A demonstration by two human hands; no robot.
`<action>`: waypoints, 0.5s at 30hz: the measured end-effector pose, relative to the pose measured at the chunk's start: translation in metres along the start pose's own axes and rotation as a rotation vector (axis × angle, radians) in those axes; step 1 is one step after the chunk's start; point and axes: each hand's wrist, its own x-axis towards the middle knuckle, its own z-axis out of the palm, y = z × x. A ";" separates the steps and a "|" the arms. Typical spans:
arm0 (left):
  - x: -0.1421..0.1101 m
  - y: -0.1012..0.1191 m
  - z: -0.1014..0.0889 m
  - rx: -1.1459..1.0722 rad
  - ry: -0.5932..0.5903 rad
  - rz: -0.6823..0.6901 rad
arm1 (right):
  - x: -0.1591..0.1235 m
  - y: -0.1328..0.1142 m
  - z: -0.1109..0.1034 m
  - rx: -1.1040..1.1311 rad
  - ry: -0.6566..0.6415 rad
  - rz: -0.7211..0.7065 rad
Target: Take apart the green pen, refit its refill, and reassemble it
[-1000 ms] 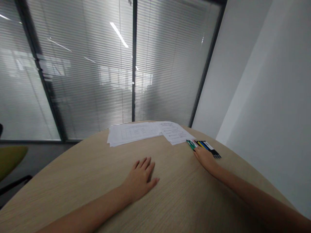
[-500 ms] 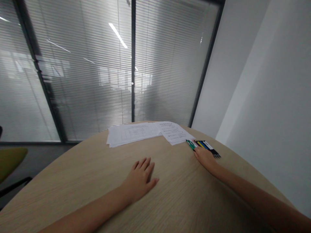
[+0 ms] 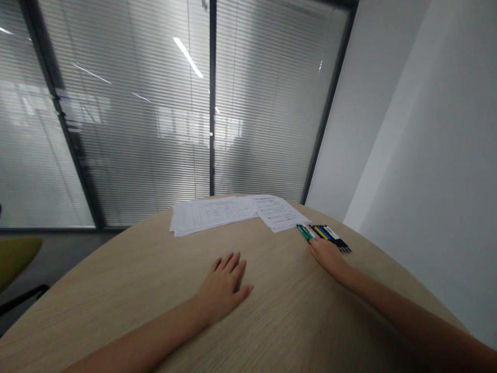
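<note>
My left hand (image 3: 225,286) lies flat and open on the light wooden table (image 3: 128,290), fingers together, holding nothing. My right hand (image 3: 328,255) is stretched out to the right, its fingertips touching the near ends of a row of several coloured pens (image 3: 324,234) lying side by side. The fingers look extended; whether they grip a pen is hidden. A spread of printed white papers (image 3: 217,212) lies beyond both hands near the table's far edge, with another printed sheet (image 3: 279,213) angled beside it, just left of the pens.
The table's curved far edge runs before a glass wall with closed blinds (image 3: 155,114). A white wall (image 3: 427,145) stands close on the right. A green chair (image 3: 15,256) shows at the far left.
</note>
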 end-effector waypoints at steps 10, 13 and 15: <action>-0.001 -0.002 0.004 -0.023 0.019 -0.001 | 0.000 0.002 -0.002 0.054 -0.003 0.035; -0.001 -0.003 0.005 -0.020 0.019 0.000 | 0.000 0.003 -0.003 0.083 -0.001 0.026; -0.001 -0.003 0.004 -0.023 0.016 -0.002 | 0.000 0.003 -0.003 0.100 0.000 0.019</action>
